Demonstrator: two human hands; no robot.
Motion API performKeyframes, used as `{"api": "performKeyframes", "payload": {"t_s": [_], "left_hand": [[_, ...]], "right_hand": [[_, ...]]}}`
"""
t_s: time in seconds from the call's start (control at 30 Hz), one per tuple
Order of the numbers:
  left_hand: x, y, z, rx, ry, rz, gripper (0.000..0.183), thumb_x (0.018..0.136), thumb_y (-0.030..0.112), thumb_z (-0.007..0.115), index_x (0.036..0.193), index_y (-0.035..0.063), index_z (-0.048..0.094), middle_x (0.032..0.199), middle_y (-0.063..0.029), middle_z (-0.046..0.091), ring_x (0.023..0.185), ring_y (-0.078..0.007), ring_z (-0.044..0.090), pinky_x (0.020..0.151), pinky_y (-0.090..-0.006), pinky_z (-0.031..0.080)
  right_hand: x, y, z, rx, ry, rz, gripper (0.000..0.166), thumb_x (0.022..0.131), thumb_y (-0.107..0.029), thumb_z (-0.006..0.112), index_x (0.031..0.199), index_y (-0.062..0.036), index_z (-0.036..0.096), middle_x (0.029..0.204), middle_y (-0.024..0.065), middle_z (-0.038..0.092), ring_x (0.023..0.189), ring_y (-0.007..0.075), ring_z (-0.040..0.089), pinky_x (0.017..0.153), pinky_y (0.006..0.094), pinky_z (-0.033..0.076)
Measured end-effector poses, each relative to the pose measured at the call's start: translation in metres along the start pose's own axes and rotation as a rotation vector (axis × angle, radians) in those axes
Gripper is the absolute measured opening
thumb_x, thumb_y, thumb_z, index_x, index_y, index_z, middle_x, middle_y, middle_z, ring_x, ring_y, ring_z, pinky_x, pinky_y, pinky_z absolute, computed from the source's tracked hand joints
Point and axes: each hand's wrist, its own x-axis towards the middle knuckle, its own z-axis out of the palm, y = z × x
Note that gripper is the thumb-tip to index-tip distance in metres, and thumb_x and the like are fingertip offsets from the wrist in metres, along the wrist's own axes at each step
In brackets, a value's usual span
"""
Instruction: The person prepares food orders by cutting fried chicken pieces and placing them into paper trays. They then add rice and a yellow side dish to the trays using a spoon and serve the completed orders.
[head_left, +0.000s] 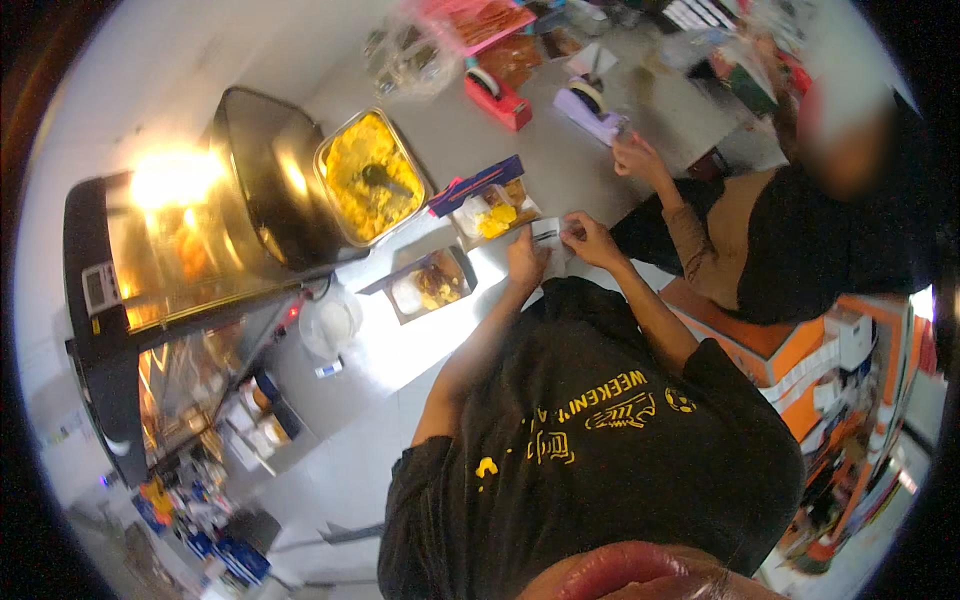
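My left hand and my right hand pinch a small whitish packet between them; it has a dark stripe, and I cannot tell what it is. Just beyond my left hand, an open paper meal box with a dark blue flap holds white rice, yellow egg, a small clear cup or packet and browned food. Nearer and to the left sits a second open meal box with rice and dark-sauced food. Behind both boxes stands a metal pan of scrambled egg, with a black spoon lying in it.
A lit food warmer stands at left, near a clear plastic tub. A red tape dispenser sits at the back. To the right, a co-worker's hand touches a purple tape dispenser. An orange shelf unit stands at right.
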Motion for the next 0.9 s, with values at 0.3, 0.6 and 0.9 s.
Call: {"api": "performKeyframes", "payload": {"t_s": [0.3, 0.6, 0.9], "left_hand": [[0.0, 0.004, 0.004, 0.133, -0.027, -0.187, 0.052, 0.071, 0.017, 0.079, 0.118, 0.0035, 0.06, 0.095, -0.0222, 0.07, 0.09, -0.0421, 0.067, 0.081, -0.0498, 0.055], [0.012, 0.032, -0.019, 0.544, -0.221, -0.389, 0.046, 0.076, 0.047, 0.076, 0.101, 0.0091, 0.069, 0.084, -0.0138, 0.072, 0.079, -0.0312, 0.072, 0.067, -0.0445, 0.058], [0.031, 0.052, -0.04, 0.881, 0.115, 0.117, 0.039, 0.086, 0.021, 0.057, 0.124, 0.0125, 0.055, 0.123, -0.0144, 0.059, 0.099, -0.0308, 0.063, 0.081, -0.0466, 0.049]], "right_hand": [[0.029, 0.03, 0.016, 0.07, -0.177, -0.132, 0.011, 0.087, -0.006, 0.065, 0.097, -0.0009, 0.067, 0.096, 0.0132, 0.069, 0.086, 0.02, 0.067, 0.073, 0.0327, 0.053], [0.032, -0.017, 0.003, -0.386, -0.197, -0.36, 0.034, 0.081, -0.024, 0.076, 0.111, -0.0084, 0.071, 0.098, 0.0136, 0.066, 0.088, 0.0308, 0.064, 0.075, 0.0398, 0.051], [0.046, -0.014, -0.011, -0.474, 0.125, -0.303, 0.037, 0.079, -0.022, 0.077, 0.115, -0.0155, 0.07, 0.099, 0.0139, 0.059, 0.088, 0.0334, 0.061, 0.077, 0.0408, 0.05]]}}
